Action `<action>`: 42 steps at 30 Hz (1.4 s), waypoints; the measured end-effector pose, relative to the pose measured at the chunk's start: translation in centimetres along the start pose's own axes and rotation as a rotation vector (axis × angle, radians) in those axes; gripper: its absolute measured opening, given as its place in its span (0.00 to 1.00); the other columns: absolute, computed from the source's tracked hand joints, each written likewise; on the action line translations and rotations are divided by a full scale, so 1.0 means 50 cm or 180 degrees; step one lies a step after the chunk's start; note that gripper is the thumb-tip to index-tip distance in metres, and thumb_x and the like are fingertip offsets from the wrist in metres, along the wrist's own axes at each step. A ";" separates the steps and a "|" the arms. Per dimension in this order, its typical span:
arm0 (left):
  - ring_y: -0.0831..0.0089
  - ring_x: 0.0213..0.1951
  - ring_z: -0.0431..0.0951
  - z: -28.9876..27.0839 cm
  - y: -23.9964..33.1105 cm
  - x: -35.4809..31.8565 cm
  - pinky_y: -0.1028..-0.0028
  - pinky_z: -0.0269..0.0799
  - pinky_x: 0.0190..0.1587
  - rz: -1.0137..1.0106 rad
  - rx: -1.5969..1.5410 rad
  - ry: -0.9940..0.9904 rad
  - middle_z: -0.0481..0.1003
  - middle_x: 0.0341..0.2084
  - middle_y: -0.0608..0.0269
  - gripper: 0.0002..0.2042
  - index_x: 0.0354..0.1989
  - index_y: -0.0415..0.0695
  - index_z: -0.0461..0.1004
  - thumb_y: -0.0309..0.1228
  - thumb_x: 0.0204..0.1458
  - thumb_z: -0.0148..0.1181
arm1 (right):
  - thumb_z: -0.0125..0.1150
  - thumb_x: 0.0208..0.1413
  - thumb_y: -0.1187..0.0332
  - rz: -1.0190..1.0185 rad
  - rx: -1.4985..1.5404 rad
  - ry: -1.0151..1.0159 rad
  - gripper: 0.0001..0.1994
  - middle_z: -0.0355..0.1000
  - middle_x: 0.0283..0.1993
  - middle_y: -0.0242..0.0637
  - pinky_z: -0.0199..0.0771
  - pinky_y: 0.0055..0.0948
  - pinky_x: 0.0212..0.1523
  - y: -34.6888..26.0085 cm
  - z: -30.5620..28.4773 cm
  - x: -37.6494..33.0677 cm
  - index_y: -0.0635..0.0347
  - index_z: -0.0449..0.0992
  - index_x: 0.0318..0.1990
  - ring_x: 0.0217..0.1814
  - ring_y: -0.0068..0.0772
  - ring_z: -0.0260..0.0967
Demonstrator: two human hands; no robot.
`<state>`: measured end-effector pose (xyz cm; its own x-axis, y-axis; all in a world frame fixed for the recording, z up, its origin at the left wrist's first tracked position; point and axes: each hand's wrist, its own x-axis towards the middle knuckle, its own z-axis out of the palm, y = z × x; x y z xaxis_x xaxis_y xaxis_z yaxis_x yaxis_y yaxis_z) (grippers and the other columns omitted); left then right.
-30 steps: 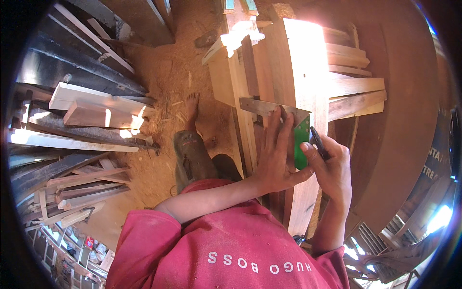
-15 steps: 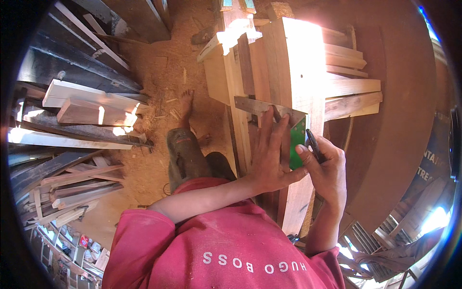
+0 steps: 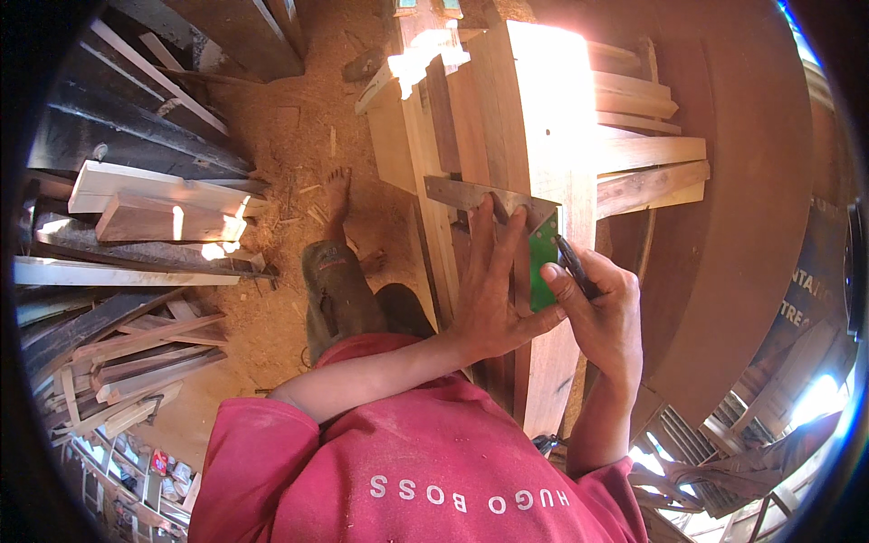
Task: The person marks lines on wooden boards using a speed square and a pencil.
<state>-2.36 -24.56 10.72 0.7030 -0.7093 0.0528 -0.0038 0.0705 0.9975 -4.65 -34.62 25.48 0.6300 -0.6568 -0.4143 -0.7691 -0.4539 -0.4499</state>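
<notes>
Several wood offcuts [image 3: 163, 366] lie at left and boards [image 3: 656, 154] jut out at right; the left hand [image 3: 489, 312], spread, covers part of a green-and-metal square [image 3: 544, 271] on a plank [image 3: 554, 366], while the right hand [image 3: 605, 317] grips a black pen [image 3: 570, 258] just beside it.

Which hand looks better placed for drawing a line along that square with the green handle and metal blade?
Probably the right hand: it grips a slim black pen beside the green-handled metal square; the left hand has fingers on that square.
</notes>
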 end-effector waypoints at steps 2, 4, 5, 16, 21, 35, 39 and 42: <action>0.27 0.71 0.40 0.000 0.001 0.001 0.38 0.40 0.69 0.0029 0.0043 0.0001 0.39 0.69 0.22 0.54 0.73 0.38 0.45 0.60 0.47 0.66 | 0.69 0.56 0.65 -0.0009 0.0021 0.0014 0.14 0.69 0.24 0.44 0.64 0.32 0.27 0.001 -0.001 0.000 0.66 0.80 0.43 0.23 0.31 0.65; 0.27 0.72 0.39 0.000 0.000 -0.001 0.37 0.39 0.69 0.0024 0.0034 0.0002 0.39 0.69 0.22 0.54 0.73 0.38 0.45 0.60 0.47 0.66 | 0.69 0.56 0.64 0.0026 -0.0047 -0.0032 0.14 0.69 0.24 0.44 0.65 0.32 0.27 -0.001 -0.003 0.000 0.66 0.80 0.44 0.23 0.32 0.65; 0.27 0.72 0.39 0.000 0.000 -0.001 0.37 0.39 0.69 0.0023 0.0027 0.0002 0.39 0.69 0.21 0.54 0.73 0.38 0.45 0.61 0.48 0.65 | 0.69 0.56 0.64 0.0027 -0.0049 -0.0035 0.14 0.69 0.24 0.44 0.65 0.32 0.27 -0.001 -0.002 0.000 0.66 0.80 0.44 0.23 0.32 0.65; 0.26 0.72 0.38 0.005 -0.004 -0.002 0.37 0.38 0.69 0.0020 -0.0022 0.0009 0.38 0.69 0.21 0.54 0.74 0.38 0.44 0.60 0.47 0.66 | 0.68 0.57 0.65 -0.0055 -0.0145 -0.0011 0.13 0.67 0.23 0.45 0.65 0.33 0.27 -0.005 -0.004 0.000 0.66 0.79 0.41 0.23 0.35 0.65; 0.27 0.72 0.39 0.008 -0.009 -0.003 0.37 0.38 0.69 0.0109 -0.0078 0.0075 0.37 0.69 0.21 0.54 0.74 0.38 0.44 0.59 0.47 0.66 | 0.68 0.57 0.64 -0.0111 -0.0095 0.0053 0.12 0.67 0.22 0.44 0.64 0.33 0.27 -0.001 0.001 -0.001 0.66 0.79 0.40 0.22 0.34 0.64; 0.27 0.70 0.44 0.003 0.003 0.003 0.36 0.43 0.68 0.0061 0.0058 0.0192 0.42 0.68 0.23 0.53 0.72 0.40 0.48 0.55 0.44 0.70 | 0.69 0.57 0.65 0.0188 -0.0020 -0.0021 0.13 0.72 0.24 0.42 0.65 0.29 0.27 -0.008 -0.001 -0.001 0.66 0.81 0.44 0.24 0.25 0.65; 0.28 0.70 0.46 0.000 0.011 0.003 0.36 0.47 0.67 -0.0025 0.0067 0.0246 0.43 0.68 0.23 0.52 0.72 0.41 0.49 0.55 0.44 0.70 | 0.67 0.58 0.68 -0.0341 0.0009 0.0493 0.12 0.75 0.32 0.36 0.68 0.27 0.30 -0.031 -0.028 0.016 0.67 0.81 0.45 0.31 0.22 0.69; 0.34 0.71 0.46 0.000 0.015 0.000 0.46 0.50 0.69 0.0005 0.0281 0.0251 0.45 0.69 0.27 0.54 0.73 0.40 0.49 0.51 0.41 0.73 | 0.62 0.61 0.71 -0.0603 0.0216 0.0736 0.08 0.72 0.33 0.36 0.69 0.27 0.33 -0.100 -0.069 0.045 0.68 0.79 0.43 0.32 0.23 0.69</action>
<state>-2.34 -24.49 11.47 0.7568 -0.6515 0.0540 -0.0652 0.0069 0.9978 0.25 -35.92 29.51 0.7143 -0.6875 -0.1306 -0.6265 -0.5451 -0.5570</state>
